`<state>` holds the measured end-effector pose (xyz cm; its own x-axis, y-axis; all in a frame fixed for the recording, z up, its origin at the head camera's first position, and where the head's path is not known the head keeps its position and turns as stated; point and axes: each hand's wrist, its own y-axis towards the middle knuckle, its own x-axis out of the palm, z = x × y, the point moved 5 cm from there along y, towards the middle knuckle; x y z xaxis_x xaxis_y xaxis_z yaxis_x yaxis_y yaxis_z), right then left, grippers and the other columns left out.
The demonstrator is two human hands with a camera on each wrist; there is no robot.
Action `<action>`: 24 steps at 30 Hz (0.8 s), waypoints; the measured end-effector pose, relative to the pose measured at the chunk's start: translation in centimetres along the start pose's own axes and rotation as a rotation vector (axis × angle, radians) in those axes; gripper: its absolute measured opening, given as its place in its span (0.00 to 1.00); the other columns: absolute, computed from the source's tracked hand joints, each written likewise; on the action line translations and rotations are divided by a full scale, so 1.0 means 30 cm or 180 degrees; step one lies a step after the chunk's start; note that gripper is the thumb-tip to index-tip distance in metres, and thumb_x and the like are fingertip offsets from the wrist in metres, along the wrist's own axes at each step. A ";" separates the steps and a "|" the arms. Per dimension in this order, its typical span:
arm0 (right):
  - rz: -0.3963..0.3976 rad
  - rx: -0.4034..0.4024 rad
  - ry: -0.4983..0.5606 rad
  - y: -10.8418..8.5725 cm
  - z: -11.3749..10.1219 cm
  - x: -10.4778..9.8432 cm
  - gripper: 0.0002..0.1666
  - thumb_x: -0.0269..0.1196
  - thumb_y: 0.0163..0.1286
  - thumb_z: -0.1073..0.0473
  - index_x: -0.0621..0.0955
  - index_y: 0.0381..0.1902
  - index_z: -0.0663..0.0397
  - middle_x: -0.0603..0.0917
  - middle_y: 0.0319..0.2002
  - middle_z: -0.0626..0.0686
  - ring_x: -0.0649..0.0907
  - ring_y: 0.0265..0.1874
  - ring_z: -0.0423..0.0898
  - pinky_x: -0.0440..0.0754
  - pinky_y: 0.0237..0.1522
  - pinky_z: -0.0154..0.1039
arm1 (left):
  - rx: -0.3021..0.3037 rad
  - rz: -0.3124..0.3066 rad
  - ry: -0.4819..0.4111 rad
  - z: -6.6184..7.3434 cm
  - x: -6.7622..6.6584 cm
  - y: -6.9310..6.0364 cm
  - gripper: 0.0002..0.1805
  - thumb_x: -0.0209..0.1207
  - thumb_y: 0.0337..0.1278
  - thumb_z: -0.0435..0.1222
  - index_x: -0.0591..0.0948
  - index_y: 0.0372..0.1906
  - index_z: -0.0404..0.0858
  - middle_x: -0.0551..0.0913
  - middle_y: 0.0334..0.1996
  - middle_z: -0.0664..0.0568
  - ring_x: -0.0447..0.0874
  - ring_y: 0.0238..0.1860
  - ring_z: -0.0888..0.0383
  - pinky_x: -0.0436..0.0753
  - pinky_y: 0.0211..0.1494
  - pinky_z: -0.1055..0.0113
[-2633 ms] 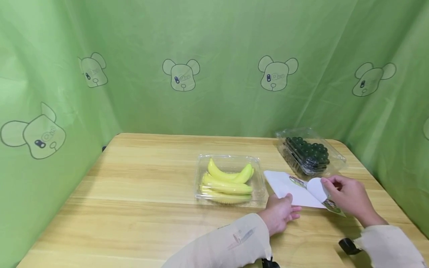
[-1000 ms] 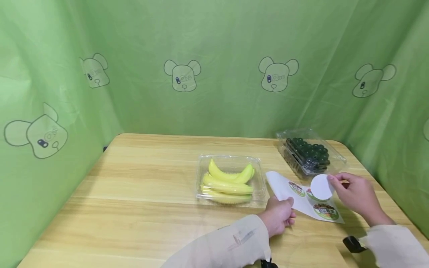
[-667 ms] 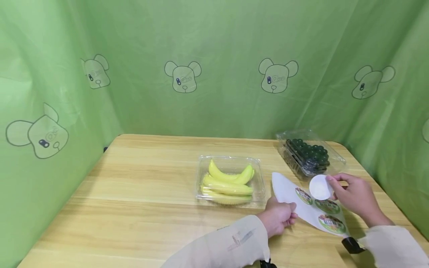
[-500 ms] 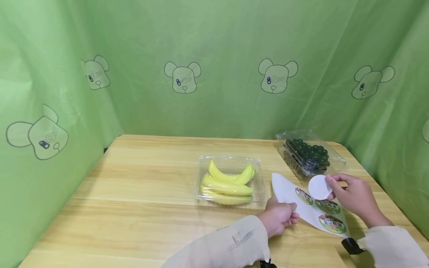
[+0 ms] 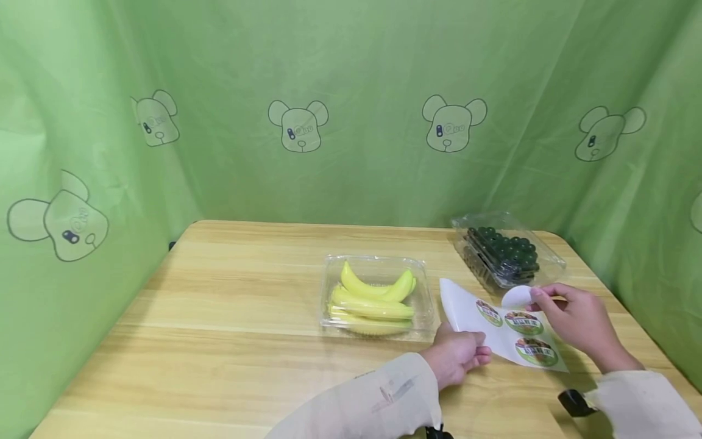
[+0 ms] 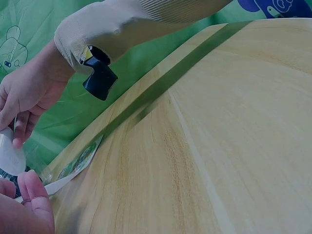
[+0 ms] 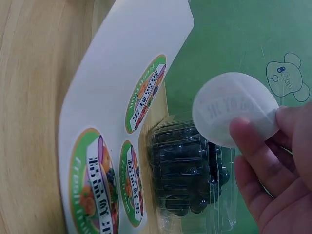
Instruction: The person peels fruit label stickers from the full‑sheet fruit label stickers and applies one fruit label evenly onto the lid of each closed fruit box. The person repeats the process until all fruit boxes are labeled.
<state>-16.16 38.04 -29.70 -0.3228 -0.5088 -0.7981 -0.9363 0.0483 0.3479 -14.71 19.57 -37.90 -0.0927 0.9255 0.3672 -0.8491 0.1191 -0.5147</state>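
Loose sticker [image 5: 517, 296]: R hand [image 5: 578, 318] pinching edge, well R of banana box [image 5: 425, 296]
Sheet [image 5: 505, 342]: L hand [image 5: 454, 355] gripping edge; starting just R of box, long axis slanting R twd person
Nearer box: L hand

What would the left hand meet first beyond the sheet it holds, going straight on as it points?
Beyond the sheet, the left hand would probably meet the right hand, across from it in the head view; depth is unclear, so it might pass beneath.
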 end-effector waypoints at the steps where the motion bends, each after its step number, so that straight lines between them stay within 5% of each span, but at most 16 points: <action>1: 0.0010 -0.0021 -0.0003 0.001 0.000 -0.001 0.16 0.58 0.73 0.55 0.84 0.37 0.64 0.87 0.28 0.58 0.78 0.23 0.24 0.70 0.14 0.34 | -0.0005 -0.0004 -0.0027 0.000 0.000 0.000 0.13 0.58 0.53 0.18 0.70 0.41 0.31 0.77 0.29 0.41 0.80 0.25 0.52 0.87 0.34 0.62; 9: 0.0024 -0.0068 0.0015 0.006 0.000 -0.010 0.15 0.60 0.72 0.55 0.85 0.35 0.61 0.88 0.31 0.58 0.78 0.25 0.23 0.72 0.26 0.22 | -0.0078 -0.0032 -0.0208 -0.003 0.007 0.002 0.11 0.58 0.53 0.18 0.71 0.40 0.29 0.78 0.28 0.37 0.82 0.29 0.49 0.87 0.37 0.63; 24: -0.0052 -0.0034 -0.0037 0.018 -0.007 -0.005 0.17 0.61 0.71 0.52 0.85 0.36 0.62 0.87 0.31 0.60 0.77 0.24 0.25 0.72 0.26 0.23 | -0.0141 -0.0068 -0.0154 -0.003 0.005 0.005 0.08 0.60 0.53 0.20 0.74 0.36 0.28 0.79 0.25 0.38 0.83 0.28 0.51 0.86 0.37 0.65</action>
<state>-16.59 37.96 -29.29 -0.3090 -0.4994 -0.8094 -0.9399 0.0307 0.3399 -14.82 19.77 -37.99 -0.1008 0.9042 0.4150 -0.8274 0.1554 -0.5397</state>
